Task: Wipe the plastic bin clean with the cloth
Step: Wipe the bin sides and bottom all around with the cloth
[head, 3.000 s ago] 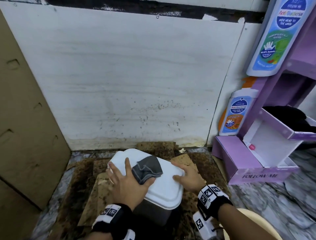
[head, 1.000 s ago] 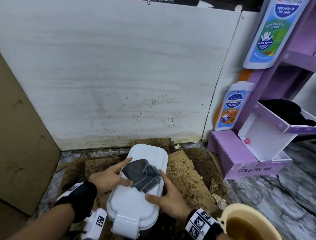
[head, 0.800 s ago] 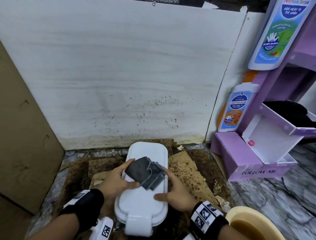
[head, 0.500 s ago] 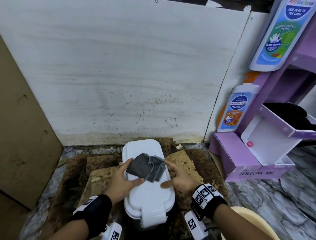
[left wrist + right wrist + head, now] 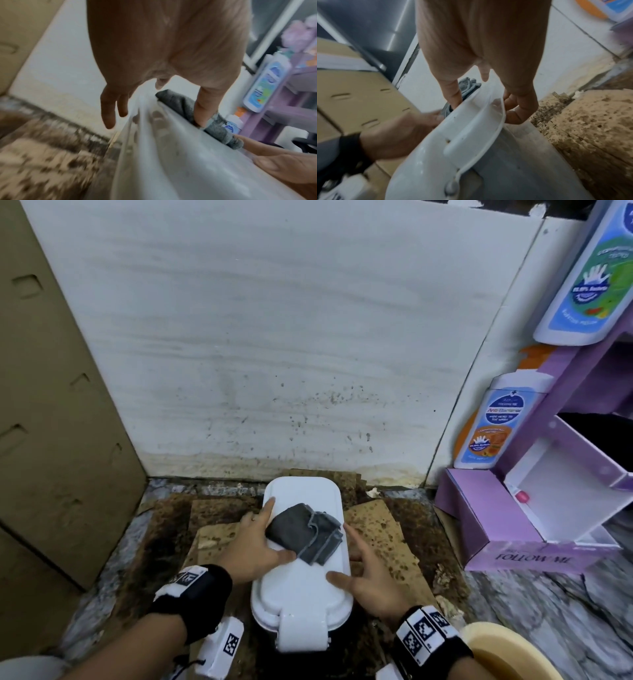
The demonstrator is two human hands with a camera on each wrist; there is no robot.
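The plastic bin [image 5: 301,580] stands on the floor, its white lid shut and its front latch [image 5: 301,632] facing me. A folded grey cloth [image 5: 306,534] lies across the middle of the lid. My left hand [image 5: 255,542] holds the cloth in the fork between thumb and index finger. In the left wrist view the thumb presses on the cloth [image 5: 181,105] while the other fingers [image 5: 109,108] hang over the bin's left edge. My right hand [image 5: 368,573] grips the bin's right side. Its thumb lies on the lid [image 5: 453,135] and its fingers [image 5: 520,108] curl under the rim.
Stained cardboard sheets [image 5: 376,537] cover the floor under the bin. A cream basin [image 5: 500,652] of brown water sits at the lower right. A purple display stand [image 5: 496,525] with wash bottles [image 5: 491,422] stands to the right, a cardboard box [image 5: 51,405] to the left, and a white wall [image 5: 274,337] behind.
The bin has been turned from lying crosswise to pointing away from me, latch now toward me. The left hand stayed on the cloth. The right hand shifted along the bin's right side.
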